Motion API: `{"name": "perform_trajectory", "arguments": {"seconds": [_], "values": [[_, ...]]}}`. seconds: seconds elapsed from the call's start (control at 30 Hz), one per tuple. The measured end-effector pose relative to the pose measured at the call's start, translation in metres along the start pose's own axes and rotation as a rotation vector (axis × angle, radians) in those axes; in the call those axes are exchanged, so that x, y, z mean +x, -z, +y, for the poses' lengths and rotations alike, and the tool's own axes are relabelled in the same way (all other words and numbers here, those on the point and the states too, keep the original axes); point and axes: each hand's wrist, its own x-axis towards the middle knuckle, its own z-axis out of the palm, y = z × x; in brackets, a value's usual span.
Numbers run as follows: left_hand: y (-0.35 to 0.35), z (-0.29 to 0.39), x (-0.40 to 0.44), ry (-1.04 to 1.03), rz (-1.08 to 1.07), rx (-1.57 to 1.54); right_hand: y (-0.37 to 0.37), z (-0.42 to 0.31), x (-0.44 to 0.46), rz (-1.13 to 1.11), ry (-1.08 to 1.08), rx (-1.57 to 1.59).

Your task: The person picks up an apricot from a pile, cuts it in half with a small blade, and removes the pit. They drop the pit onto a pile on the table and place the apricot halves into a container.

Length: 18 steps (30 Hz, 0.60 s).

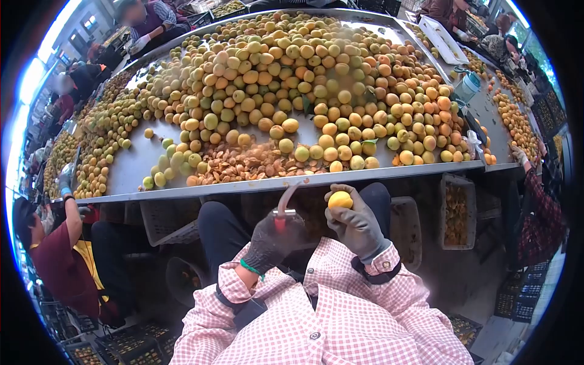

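In a dark glove with a green cuff edge, my left hand [274,240] is closed around the red handle of a small curved knife [287,199]. The blade points up, close to the table's front edge. My right hand [359,224], in a grey glove, grips a yellow-orange apricot [340,199] between thumb and fingers. Knife and apricot are apart. Just beyond the edge lies a heap of apricot halves or pieces [249,163] on the metal table [137,167]. A big pile of whole apricots [267,73] spreads behind it.
A turquoise-lidded bottle [467,86] and a white tray [443,39] stand at the right. Below the table are a crate with fruit [457,213], a white crate [170,220] and a bucket [185,280]. Co-workers sit on both sides, one in a maroon top [64,267].
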Motion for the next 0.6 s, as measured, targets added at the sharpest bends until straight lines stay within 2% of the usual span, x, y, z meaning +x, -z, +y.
{"name": "perform_trajectory", "arguments": {"seconds": [0.07,0.2,0.27,0.37,0.4,0.47,0.5,0.53,0.6], "values": [[-0.002,0.020,0.006,0.022,0.049,0.361,0.002,-0.001,-0.002,-0.013,-0.075,0.060],[-0.006,0.017,0.017,-0.042,-0.034,0.187,-0.008,0.001,-0.002,0.030,-0.088,0.046],[-0.008,0.026,0.019,-0.054,-0.187,0.431,-0.007,0.010,-0.004,0.062,-0.111,0.107],[-0.012,0.033,0.023,-0.066,-0.178,0.590,-0.001,0.018,-0.003,0.024,-0.247,0.402],[-0.012,0.032,0.023,-0.062,-0.173,0.590,-0.007,0.018,-0.002,0.023,-0.253,0.404],[-0.012,0.029,0.025,-0.154,-0.231,0.589,-0.025,0.020,-0.001,0.250,-0.168,0.229],[-0.014,0.029,0.026,-0.152,-0.231,0.589,-0.014,0.038,0.004,0.184,0.137,-0.334],[-0.016,0.028,0.027,-0.215,-0.239,0.648,-0.010,0.037,0.003,0.185,0.135,-0.333],[-0.017,0.031,0.029,-0.278,-0.248,0.708,-0.011,0.024,0.001,0.071,0.261,-0.883]]}}
